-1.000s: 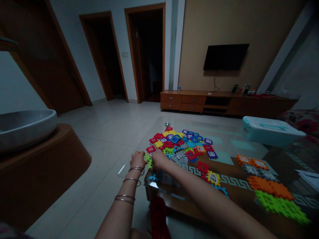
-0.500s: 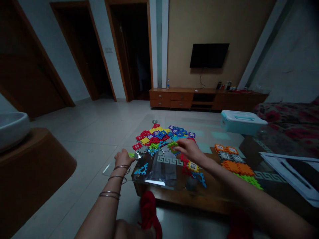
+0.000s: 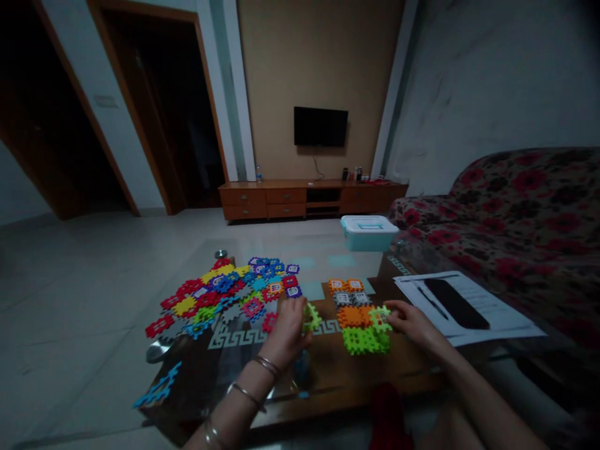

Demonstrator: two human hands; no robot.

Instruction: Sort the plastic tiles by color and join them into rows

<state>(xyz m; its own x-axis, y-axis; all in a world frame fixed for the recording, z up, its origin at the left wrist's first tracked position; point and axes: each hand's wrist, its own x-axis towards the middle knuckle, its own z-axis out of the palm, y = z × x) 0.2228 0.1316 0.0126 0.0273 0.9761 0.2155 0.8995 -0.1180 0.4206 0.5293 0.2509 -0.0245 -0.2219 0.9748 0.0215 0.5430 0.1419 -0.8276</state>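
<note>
My left hand (image 3: 290, 325), with bangles on the wrist, is closed on a light green toothed building piece (image 3: 312, 317). In my right hand (image 3: 407, 320), thumb and fingers pinch another light green building piece (image 3: 380, 319) by its right edge. That second piece hangs over a sorted block of pieces: orange window pieces (image 3: 345, 285) at the far end, then grey ones (image 3: 354, 298), plain orange ones (image 3: 354, 315) and green ones (image 3: 365, 341) nearest me. To the left spreads a loose heap of mixed pieces (image 3: 225, 281) in red, yellow, blue and purple.
The glass-topped table (image 3: 225, 369) has a light blue piece (image 3: 159, 386) at its left corner. On the right lie papers (image 3: 497, 312) with a pen and a dark flat object (image 3: 457, 303). A lidded teal box (image 3: 370, 233) stands at the back; a flowered sofa (image 3: 515, 206) is beyond.
The view has turned right. Both hands have moved right from the heap's side, each with a green piece; the right one is now over the sorted block.
</note>
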